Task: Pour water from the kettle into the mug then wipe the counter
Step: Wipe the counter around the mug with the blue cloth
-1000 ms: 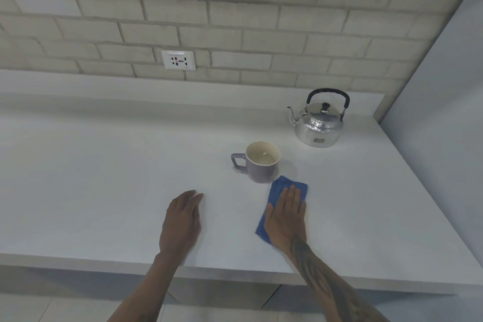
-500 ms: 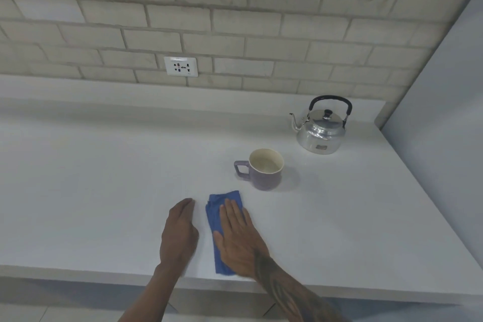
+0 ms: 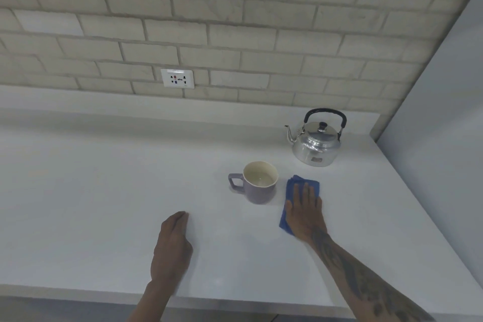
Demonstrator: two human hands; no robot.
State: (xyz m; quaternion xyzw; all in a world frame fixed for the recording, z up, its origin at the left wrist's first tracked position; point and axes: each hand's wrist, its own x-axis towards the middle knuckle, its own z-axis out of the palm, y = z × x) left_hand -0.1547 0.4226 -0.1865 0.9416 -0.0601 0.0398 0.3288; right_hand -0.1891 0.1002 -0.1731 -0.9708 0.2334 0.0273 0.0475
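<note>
A purple mug [image 3: 258, 191] with a cream inside stands on the white counter [image 3: 104, 204], its handle to the left and a little water at its bottom. Behind it to the right sits a shiny metal kettle [image 3: 316, 148] with a black handle, upright, spout to the left. My right hand [image 3: 304, 213] lies flat, palm down, on a folded blue cloth [image 3: 300, 181] just right of the mug, pressing it to the counter. My left hand [image 3: 172, 246] rests palm down on the counter in front of the mug, holding nothing.
A brick wall with a power outlet [image 3: 177, 78] runs behind the counter, above a low white ledge. A plain grey side wall [image 3: 444, 138] bounds the counter on the right. The counter's front edge lies just below my wrists.
My right hand has slid the blue cloth from in front of the mug, near my left hand, over to the mug's right side and farther back. The left hand stays put.
</note>
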